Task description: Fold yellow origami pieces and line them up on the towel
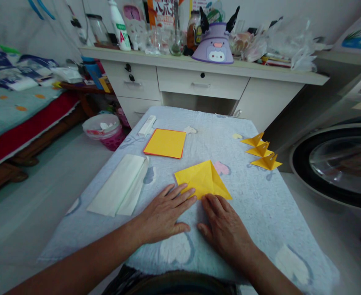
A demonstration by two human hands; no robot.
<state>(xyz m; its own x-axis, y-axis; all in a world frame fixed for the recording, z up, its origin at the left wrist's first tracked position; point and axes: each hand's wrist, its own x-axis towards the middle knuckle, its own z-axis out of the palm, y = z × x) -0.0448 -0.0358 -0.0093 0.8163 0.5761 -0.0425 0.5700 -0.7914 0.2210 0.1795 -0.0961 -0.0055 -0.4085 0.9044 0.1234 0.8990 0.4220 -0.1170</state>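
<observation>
A partly folded sheet of yellow origami paper [198,176] lies on the cloth-covered table in front of me, its creases showing on the right part. My left hand [168,211] rests flat with fingers spread, the fingertips pressing on the paper's lower left. At the paper's near edge, my right hand [221,219] has its fingers curled and bent down; whether they pinch the edge is hidden. A stack of square yellow paper [165,143] with a red-orange edge sits farther back on the left. Several folded yellow paper figures [262,151] stand in a row at the table's right edge.
A folded white tissue [119,184] lies left of my left hand, with a small white box [147,125] behind it. Beyond the table stands a white desk [198,82] holding bottles, jars and a purple visor [215,43]. A washing machine [340,159] is on the right, a bin [103,127] on the left.
</observation>
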